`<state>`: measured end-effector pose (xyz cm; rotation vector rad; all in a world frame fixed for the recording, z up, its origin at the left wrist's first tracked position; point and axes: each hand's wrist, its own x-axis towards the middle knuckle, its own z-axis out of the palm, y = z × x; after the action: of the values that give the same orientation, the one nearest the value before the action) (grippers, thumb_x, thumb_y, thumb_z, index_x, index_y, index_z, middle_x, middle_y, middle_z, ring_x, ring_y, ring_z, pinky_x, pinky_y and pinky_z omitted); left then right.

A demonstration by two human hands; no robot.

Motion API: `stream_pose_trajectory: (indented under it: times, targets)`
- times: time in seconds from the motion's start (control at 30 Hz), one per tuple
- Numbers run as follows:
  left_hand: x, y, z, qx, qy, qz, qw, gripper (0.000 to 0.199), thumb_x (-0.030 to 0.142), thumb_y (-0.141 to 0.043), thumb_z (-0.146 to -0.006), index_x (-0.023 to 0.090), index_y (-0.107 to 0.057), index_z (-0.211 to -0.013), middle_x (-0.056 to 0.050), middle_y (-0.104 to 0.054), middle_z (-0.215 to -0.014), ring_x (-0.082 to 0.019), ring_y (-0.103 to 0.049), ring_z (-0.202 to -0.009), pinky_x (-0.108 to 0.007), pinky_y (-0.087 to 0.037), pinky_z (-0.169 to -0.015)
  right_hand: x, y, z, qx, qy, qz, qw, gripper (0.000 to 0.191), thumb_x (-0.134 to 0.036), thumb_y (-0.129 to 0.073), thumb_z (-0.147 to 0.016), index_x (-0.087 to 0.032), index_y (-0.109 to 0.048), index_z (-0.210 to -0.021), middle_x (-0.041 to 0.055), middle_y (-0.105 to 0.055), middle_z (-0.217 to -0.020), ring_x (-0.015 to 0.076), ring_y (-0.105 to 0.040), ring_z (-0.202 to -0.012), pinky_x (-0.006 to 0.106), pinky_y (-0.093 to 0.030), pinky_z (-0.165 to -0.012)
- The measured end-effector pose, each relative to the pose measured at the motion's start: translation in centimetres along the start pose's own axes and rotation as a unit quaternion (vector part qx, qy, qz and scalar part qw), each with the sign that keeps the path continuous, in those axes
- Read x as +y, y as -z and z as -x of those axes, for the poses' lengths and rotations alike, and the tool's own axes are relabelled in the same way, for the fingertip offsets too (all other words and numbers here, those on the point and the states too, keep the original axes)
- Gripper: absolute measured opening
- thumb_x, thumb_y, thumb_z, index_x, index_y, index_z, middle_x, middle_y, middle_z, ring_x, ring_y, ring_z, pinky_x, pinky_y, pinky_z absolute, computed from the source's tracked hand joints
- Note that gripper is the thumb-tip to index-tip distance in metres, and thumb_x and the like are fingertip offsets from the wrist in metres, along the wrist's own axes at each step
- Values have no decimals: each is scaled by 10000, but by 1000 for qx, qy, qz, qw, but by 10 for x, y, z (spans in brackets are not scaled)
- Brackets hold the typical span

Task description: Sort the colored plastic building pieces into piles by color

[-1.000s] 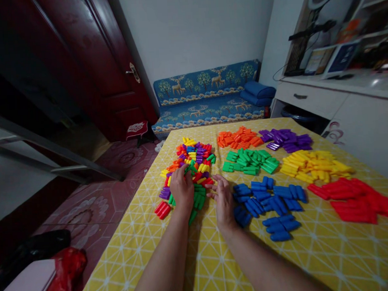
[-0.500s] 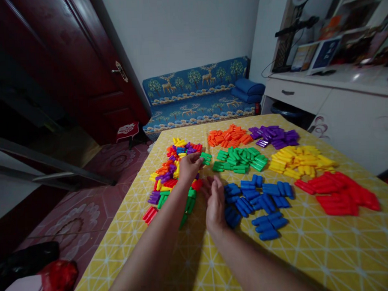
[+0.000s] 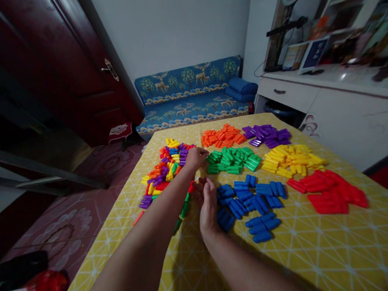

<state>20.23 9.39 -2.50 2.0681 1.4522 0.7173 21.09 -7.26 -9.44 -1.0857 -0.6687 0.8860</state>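
Note:
My left hand (image 3: 196, 157) reaches forward, its fingers pinched at the left edge of a pile of green plastic building blocks (image 3: 235, 159). A green block lies at its fingertips, partly covered by them. Lower down, my right hand (image 3: 208, 207) rests on its side with the fingers apart and slightly curled, holding nothing. It is between the blue blocks (image 3: 259, 202) and a red block (image 3: 191, 187) beside its fingertips. A mixed-colour heap of blocks (image 3: 164, 170) lies to the left, partly hidden behind my left forearm.
Orange blocks (image 3: 223, 136) and purple blocks (image 3: 267, 136) form piles at the back of the yellow-clothed table (image 3: 199, 272). Yellow blocks (image 3: 293, 160) and red blocks (image 3: 331, 191) lie to the right. Beyond stand a blue sofa (image 3: 192, 96) and a white cabinet (image 3: 353, 117).
My left hand has moved right with a green block, bringing it up against the green pile. My right hand stays near the blue blocks. The whole view has shifted slightly.

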Motion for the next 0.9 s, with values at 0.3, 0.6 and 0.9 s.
stream_pose_trajectory:
  times: [0.3,0.6,0.9]
  targets:
    - [-21,41,-1,-98,-107,-160,976,425,81,-698,-634,219,-758,-1031,-38,-758,-1013,-227,-673,-979,-273,-497,-886,-8,-1,2,-15,-53,-54,997,573,-606,-368,-923,-236,-450,-1353,112,-538,-1363,233,-620,-1101,383,-532,-873]
    - [-12,28,21,-112,-177,-337,918,357,147,-563,-800,271,-713,-1099,-96,-641,-1151,-244,-645,-993,-308,-492,-797,-17,-1,4,-16,-71,-52,996,577,-618,-374,-911,-228,-465,-1327,112,-585,-1284,232,-656,-993,394,-544,-853]
    - [-4,19,20,-136,-193,-410,881,296,120,-448,-888,142,-687,-1062,-167,-602,-1115,-260,-676,-906,-325,-510,-722,-17,-2,3,-15,-72,-53,996,593,-632,-388,-899,-216,-487,-1310,115,-589,-1264,240,-644,-998,387,-537,-827]
